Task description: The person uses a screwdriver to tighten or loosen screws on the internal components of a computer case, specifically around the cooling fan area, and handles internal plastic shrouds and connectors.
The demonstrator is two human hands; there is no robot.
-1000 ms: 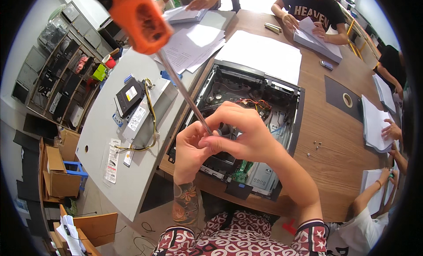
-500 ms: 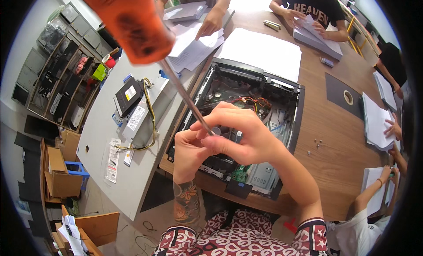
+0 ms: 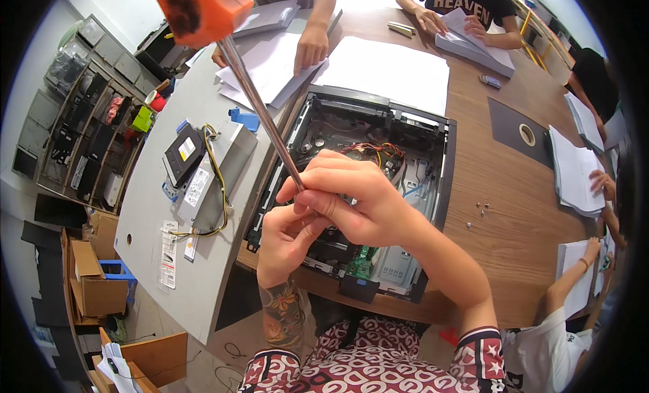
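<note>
An orange-handled screwdriver (image 3: pixel 260 109) slants across the view, its handle up at the top left and its metal shaft running down to my hands. My right hand (image 3: pixel 362 200) pinches the lower shaft between thumb and fingers. Just below and left of it, my left hand (image 3: pixel 284 248) has its thumb and fingers pressed together by the shaft's lower end. The tip, and anything those left fingers hold, is hidden. Under both hands lies an open black computer case (image 3: pixel 443 183), with coloured wires (image 3: pixel 378 150) and a green circuit board (image 3: pixel 362 263) showing inside.
On the grey table at left lie a metal power supply (image 3: pixel 233 156) with cables, a black optical drive (image 3: pixel 181 156) and a blister pack (image 3: pixel 168 258). Small screws (image 3: pixel 481 210) and a tape roll (image 3: pixel 527 135) are on the brown table. Other people handle paper stacks (image 3: pixel 573 170) around it.
The screwdriver's handle has shifted up and left, and more of the shaft shows. Both hands sit slightly further left in view, still close together. The whole scene has shifted a little left.
</note>
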